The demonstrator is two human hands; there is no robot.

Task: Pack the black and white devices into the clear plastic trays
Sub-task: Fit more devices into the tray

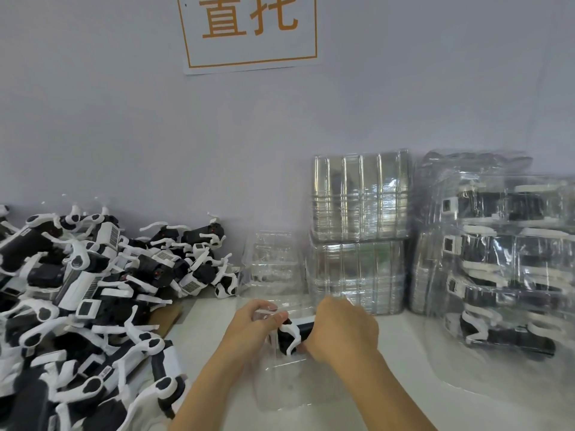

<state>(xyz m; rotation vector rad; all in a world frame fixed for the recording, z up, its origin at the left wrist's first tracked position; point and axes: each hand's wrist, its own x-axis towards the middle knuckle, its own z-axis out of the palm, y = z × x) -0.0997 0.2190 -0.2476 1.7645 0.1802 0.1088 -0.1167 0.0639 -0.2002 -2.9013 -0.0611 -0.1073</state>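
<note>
**A:** What's nearest to you?

**B:** A clear plastic tray (289, 381) on the white table (404, 409), open toward me. At its far end a black and white device (291, 335) is partly in, between my hands.

**A:** How are the hands set?

**B:** The left hand (253, 326) pinches the tray's raised clear flap, thumb on top. The right hand (340, 331) is curled over the device's right end; its fingertips are hidden from me, so I judge it is gripping the device but can't see exactly how.

**A:** Then to seat it well?

**B:** I'd say keep the flap held wide with the left so the thin plastic doesn't fold under. Line the body up with the moulded recess and press it down flat. The white arms look springy and could catch on the tray wall, so tuck them in first.

**A:** And supply?

**B:** Left, from near to far, a big heap of loose devices (81, 293). Just beyond my hands, one empty tray (273, 262) stands open. Further right, two stacked bundles of nested trays (357, 237) against the wall (124, 119). Far right, the packed trays (497, 259) are piled up.

**A:** Anything else?

**B:** A sign (250, 29) with orange characters on the wall above.
</note>
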